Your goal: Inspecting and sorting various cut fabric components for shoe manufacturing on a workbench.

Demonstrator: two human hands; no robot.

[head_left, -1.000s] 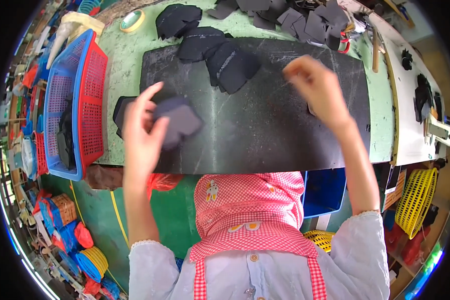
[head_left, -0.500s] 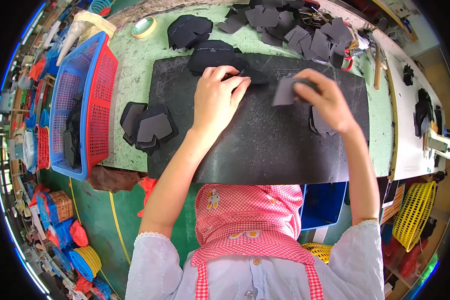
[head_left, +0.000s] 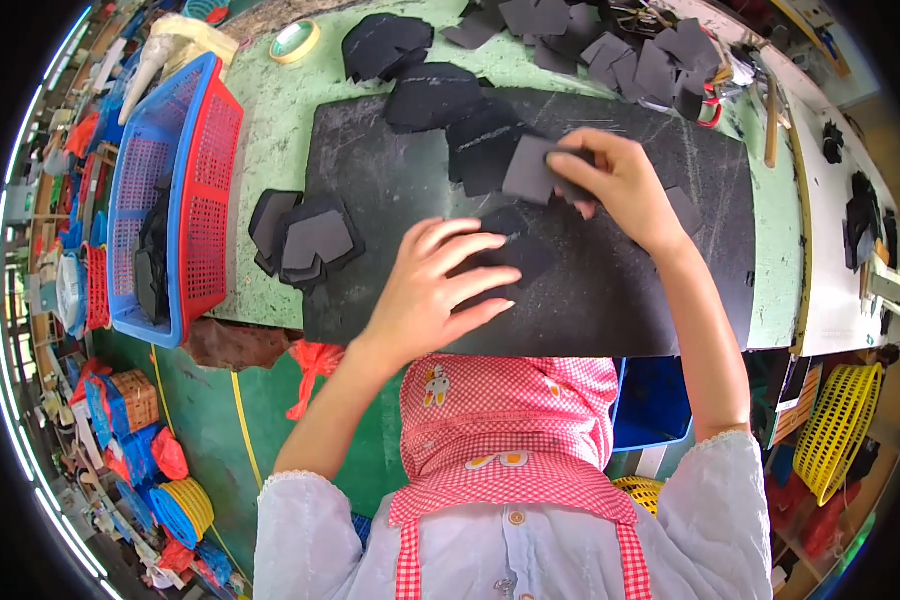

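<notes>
My right hand (head_left: 615, 180) grips a dark grey flat piece (head_left: 530, 172) between thumb and fingers, holding it over the black mat (head_left: 610, 310). Whether more pieces are stacked in that grip, I cannot tell. Fingers spread, my left hand (head_left: 435, 285) lies at a black cut piece (head_left: 525, 255) on the mat, its fingertips over the piece's left side. Beyond the hands, overlapping black pieces (head_left: 482, 150) run up to a black stack (head_left: 432, 97) at the mat's far edge. Another grey piece (head_left: 685, 212) shows partly behind my right forearm.
Grey-topped black stacks (head_left: 315, 240) sit at the mat's left edge. Farther left stands a red and blue basket (head_left: 208, 190). Loose grey pieces (head_left: 655, 72), tools and a tape roll (head_left: 295, 42) lie along the far side of the green table (head_left: 270, 120).
My left hand has come nearer and its fingers have spread; a black piece now lies beside it. My right hand has moved left with the grey piece. The whole view has shifted slightly.
</notes>
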